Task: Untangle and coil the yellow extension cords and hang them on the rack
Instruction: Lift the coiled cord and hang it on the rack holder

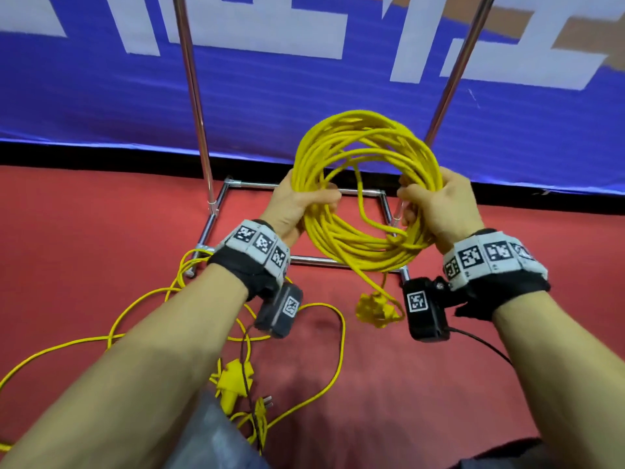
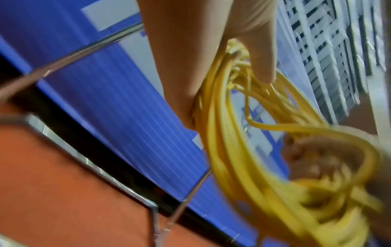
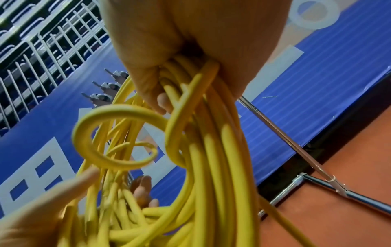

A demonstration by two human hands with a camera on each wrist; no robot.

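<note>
A coiled yellow extension cord is held up in front of the chrome rack. My left hand grips the coil's left side, fingers and thumb wrapped round the strands. My right hand grips the right side, fingers curled round the bundle. The coil's plug end dangles below, blurred. A second yellow cord lies loose and tangled on the red floor at lower left, with its socket and plug near my knee.
The rack's base frame lies on the red floor right under the coil, with two upright poles rising against a blue banner. Several hooks show high on the rack in the right wrist view.
</note>
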